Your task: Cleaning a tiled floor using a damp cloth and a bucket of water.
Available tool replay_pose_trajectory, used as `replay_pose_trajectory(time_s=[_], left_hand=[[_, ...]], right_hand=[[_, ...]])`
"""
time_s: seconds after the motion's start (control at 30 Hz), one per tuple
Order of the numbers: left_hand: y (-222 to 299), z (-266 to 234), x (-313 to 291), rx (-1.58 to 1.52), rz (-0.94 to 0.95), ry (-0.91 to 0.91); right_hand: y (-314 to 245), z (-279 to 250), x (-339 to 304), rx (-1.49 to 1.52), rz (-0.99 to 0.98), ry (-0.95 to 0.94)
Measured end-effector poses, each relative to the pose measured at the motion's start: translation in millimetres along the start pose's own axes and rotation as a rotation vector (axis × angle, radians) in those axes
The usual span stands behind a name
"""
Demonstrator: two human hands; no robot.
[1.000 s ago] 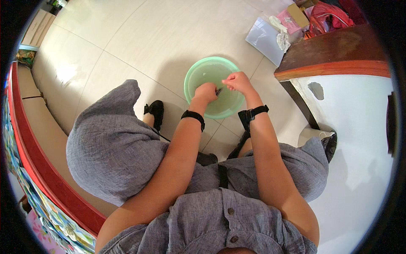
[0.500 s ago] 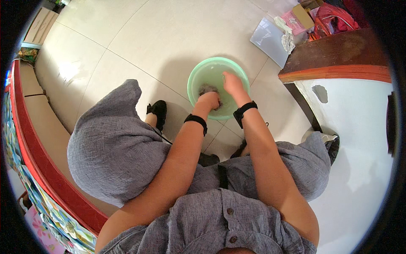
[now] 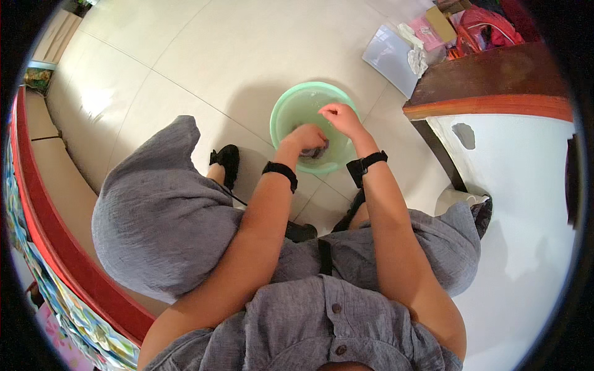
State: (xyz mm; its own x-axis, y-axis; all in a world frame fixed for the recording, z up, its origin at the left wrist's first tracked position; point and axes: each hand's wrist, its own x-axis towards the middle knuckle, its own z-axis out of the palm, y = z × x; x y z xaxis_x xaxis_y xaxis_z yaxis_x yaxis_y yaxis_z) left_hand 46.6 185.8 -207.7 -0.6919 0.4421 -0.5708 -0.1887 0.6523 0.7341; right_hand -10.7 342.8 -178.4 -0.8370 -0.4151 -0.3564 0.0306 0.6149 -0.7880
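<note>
A light green round basin (image 3: 277,114) stands on the floor between my feet, with some water visible inside. My left hand (image 3: 307,137) is down in the basin, fingers curled and slightly blurred around a dark greyish bundle (image 3: 315,152) that looks like wet cloth. Part of the bundle is covered by that hand. Over the basin's right side is my right hand (image 3: 342,119), its thumb and fingertips drawn together in a pinch above the water. Whether anything tiny sits between those fingertips is too small to make out. Each wrist wears a black band.
Pale tiles (image 3: 185,49) surround the basin. To the right stands a white cabinet with a dark wooden top (image 3: 489,77); a whitish flat panel (image 3: 390,60) leans beside it, near a red bag (image 3: 492,28). A red-edged bench (image 3: 68,247) curves along the left.
My left hand has shifted slightly up and right within the basin, with the bundle under it. My right hand has turned, its fingertips now pointing left over the water.
</note>
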Motion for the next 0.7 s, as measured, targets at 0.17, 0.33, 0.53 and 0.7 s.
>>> replay_pose_trajectory(time_s=[0.17, 0.33, 0.53, 0.7], left_hand=[[9.4, -38.6, -10.3, -0.261, 0.115, 0.261], [19.9, -64.7, -36.3, -0.422, 0.128, 0.416], [26.5, -67.7, -36.0, -0.571, 0.159, 0.384], [22.8, -85.8, -59.1, -0.738, 0.188, 0.371]], right_hand=[[-11.0, 14.9, -21.4, 0.698, 0.308, -0.114], [-10.7, 29.4, -39.2, 0.592, 0.131, -0.147], [-1.5, 14.3, -48.5, 0.414, 0.083, -0.171], [-17.6, 7.7, -53.9, 0.19, 0.049, -0.062]])
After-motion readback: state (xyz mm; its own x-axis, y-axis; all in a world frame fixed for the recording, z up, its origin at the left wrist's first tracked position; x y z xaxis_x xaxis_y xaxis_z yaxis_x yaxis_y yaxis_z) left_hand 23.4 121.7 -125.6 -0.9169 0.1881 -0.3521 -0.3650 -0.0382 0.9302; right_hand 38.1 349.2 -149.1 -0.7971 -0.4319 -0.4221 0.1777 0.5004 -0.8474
